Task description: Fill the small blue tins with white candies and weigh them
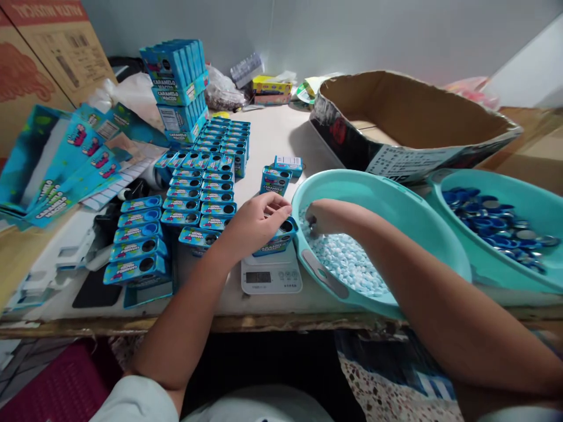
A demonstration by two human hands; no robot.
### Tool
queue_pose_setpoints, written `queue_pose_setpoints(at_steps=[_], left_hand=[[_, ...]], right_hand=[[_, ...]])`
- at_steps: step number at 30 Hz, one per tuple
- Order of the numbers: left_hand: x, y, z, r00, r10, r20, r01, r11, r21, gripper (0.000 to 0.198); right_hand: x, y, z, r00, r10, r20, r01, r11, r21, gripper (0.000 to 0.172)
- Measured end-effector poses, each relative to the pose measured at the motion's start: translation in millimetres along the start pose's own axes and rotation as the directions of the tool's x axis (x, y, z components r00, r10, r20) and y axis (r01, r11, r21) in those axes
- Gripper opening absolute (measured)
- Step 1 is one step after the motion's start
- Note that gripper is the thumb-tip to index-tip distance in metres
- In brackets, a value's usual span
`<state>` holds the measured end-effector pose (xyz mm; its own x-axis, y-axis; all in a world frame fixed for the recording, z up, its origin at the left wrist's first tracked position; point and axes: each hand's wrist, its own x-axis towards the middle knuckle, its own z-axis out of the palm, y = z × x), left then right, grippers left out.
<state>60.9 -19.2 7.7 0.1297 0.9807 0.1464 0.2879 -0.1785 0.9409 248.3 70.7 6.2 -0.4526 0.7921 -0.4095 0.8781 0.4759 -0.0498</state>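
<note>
- Blue tin (273, 246): stands on the white scale (271, 282) at the centre of the frame, top partly hidden by fingers.
- Left hand (255, 225): over the tin, fingers loosely bent; whether they grip it cannot be told.
- Right hand (328, 217): inside the turquoise basin (444, 246), right of centre, fingers curled down at the pale blue candies (352, 266); fingertips hidden, grip cannot be determined.
- Two further tins (275, 181): just behind the scale.
- Rows of tins (200, 196): left of centre, closely packed.
- Second basin (539, 196): right edge of frame, containing blue and silver lids (492, 220).
- Cut-down carton (457, 120): upper right.
</note>
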Motion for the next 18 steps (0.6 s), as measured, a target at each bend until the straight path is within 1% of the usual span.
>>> queue_pose_setpoints(at_steps=[3, 7, 10, 13, 16, 18], left_hand=[[0.6, -1.7, 1.2, 1.000, -0.008, 0.014, 0.008, 1.000, 0.008, 0.014], [-0.4, -0.5, 3.0, 0.999, -0.015, 0.049, 0.013, 0.999, 0.040, 0.017], [-2.4, 3.0, 2.9, 0.998, -0.029, 0.055, 0.022, 0.994, 0.109, 0.022], [-3.5, 4.8, 2.0, 0.996, -0.040, 0.077, 0.024, 0.980, 0.195, 0.028], [-3.3, 3.7, 1.5, 0.994, -0.047, 0.096, 0.024, 0.974, 0.227, 0.034], [-2.9, 2.9, 1.3, 0.994, -0.052, 0.096, 0.029, 0.973, 0.229, 0.035]], right_hand=[[-8.4, -1.1, -13.7, 0.998, -0.018, -0.053, 0.021, 0.999, 0.045, 0.014], [-21.5, -1.5, -31.6, 0.993, -0.052, -0.109, 0.064, 0.992, 0.105, 0.010], [-31.8, -2.9, -38.9, 0.975, -0.051, -0.217, 0.096, 0.975, 0.202, 0.010], [-37.4, -4.5, -38.8, 0.939, -0.064, -0.337, 0.159, 0.952, 0.262, 0.012], [-36.0, -3.2, -33.5, 0.881, -0.131, -0.454, 0.272, 0.927, 0.259, 0.012], [-33.3, -0.3, -29.1, 0.849, -0.180, -0.497, 0.334, 0.911, 0.241, 0.013]])
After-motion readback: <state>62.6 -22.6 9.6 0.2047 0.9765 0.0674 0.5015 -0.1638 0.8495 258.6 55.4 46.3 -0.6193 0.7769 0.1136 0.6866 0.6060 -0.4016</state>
